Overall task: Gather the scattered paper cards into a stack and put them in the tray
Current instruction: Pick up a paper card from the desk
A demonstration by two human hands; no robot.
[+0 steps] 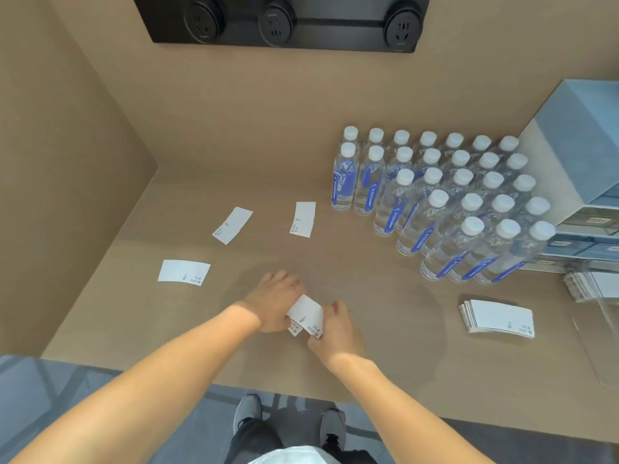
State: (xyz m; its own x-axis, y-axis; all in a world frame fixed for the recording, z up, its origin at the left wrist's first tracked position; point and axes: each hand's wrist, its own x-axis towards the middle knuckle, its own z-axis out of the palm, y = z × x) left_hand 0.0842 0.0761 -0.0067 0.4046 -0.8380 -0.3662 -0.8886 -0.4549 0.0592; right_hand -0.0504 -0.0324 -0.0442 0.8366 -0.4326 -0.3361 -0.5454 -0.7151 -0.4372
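We see our two hands close to us on the smooth tan wood counter (368, 313). Our left hand (278, 301) and right hand (335, 326) both pinch a small bunch of white paper cards (306, 314), fingers curled tight on its edges. To the right lies a neat stack of cards (497, 318), beside a clear plastic tray (589, 286) at the edge. Farther out, three single flat cards (184, 272) lie apart. Beyond stand many clear water bottles (435, 199) with round white caps.
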